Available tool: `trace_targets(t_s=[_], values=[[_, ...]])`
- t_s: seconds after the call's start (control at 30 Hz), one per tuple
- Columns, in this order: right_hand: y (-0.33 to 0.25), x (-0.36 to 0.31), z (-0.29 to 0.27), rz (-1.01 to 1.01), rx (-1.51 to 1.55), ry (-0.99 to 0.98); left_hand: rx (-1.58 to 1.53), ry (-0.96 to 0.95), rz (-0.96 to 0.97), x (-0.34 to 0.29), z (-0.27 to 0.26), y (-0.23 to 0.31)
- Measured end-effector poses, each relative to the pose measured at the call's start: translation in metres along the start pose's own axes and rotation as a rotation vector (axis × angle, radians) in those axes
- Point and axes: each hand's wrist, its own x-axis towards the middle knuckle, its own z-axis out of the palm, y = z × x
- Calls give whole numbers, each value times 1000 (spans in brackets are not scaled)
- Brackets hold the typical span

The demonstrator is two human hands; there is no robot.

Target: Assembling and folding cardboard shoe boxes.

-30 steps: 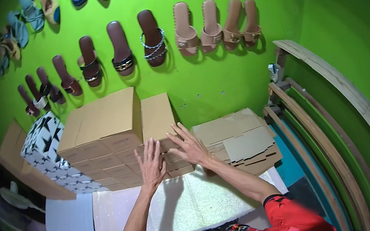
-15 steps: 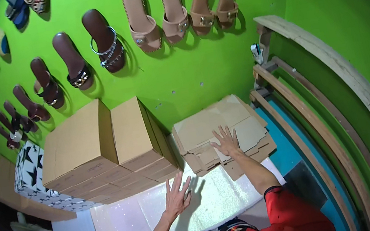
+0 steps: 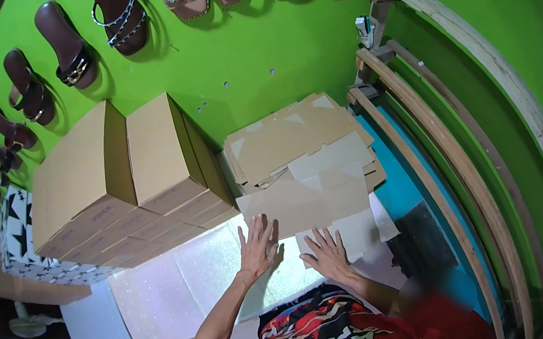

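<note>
Handling a flat cardboard sheet seems to be the step in hand. It lies just beyond my left hand's fingers, whose tips overlap its near left corner; my right hand's fingers overlap a paler piece at its near edge. Both sets of fingers are spread apart, clamped on nothing; I cannot tell whether they press. I judge that lifting calls for fingertips under an edge. The sheet looks thin, dull tan and straight-edged, its far side against the cardboard stack.
</note>
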Motion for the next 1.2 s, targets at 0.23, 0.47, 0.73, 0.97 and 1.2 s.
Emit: trace_targets(t_s=[0.23, 0.47, 0.73, 0.97, 1.2], values=[[17, 58, -43, -3, -43, 371, 33, -108, -141, -11, 28, -16], [24, 86, -46, -23, -99, 388, -68, -103, -139, -39, 49, -5], [0, 71, -38, -275, -113, 462, -259, 75, -285, -43, 45, 27], [-41, 56, 3, -450, 80, 374, -69, 191, -304, -81, 40, 14], [-70, 99, -12, -405, 186, 54, -144, 255, -262, -121, 17, -1]])
